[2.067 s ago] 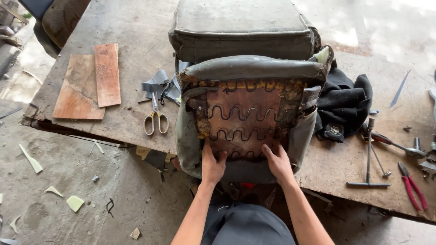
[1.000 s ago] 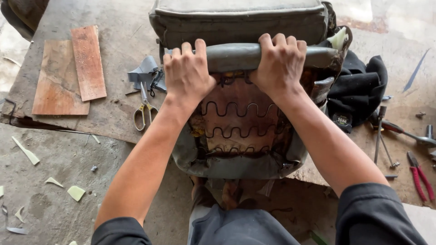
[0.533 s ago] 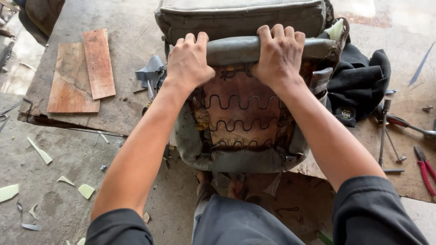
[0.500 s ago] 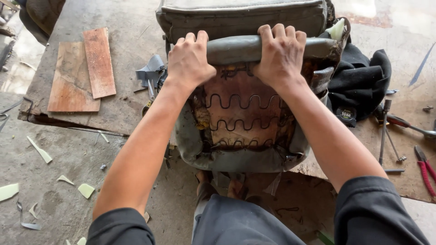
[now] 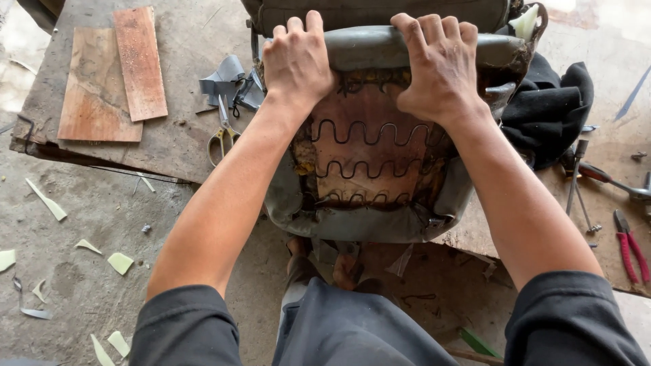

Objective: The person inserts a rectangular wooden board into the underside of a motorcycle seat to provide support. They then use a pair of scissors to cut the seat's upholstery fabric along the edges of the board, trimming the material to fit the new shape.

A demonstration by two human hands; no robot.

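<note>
Both hands grip the far padded edge of an upturned seat cushion (image 5: 369, 203) on the workbench (image 5: 176, 135): the left hand (image 5: 296, 64) and right hand (image 5: 437, 68) curl over its grey cover, zigzag springs (image 5: 369, 132) bare between them. Scissors (image 5: 222, 132) lie left, wooden boards (image 5: 115, 74) beyond, red pliers (image 5: 632, 247) right.

Two hands, left hand (image 5: 296, 62) and right hand (image 5: 437, 68), on one seat cushion (image 5: 369, 156). Two wooden boards (image 5: 115, 74), one pair of scissors (image 5: 222, 135), one pair of red pliers (image 5: 630, 244).
</note>
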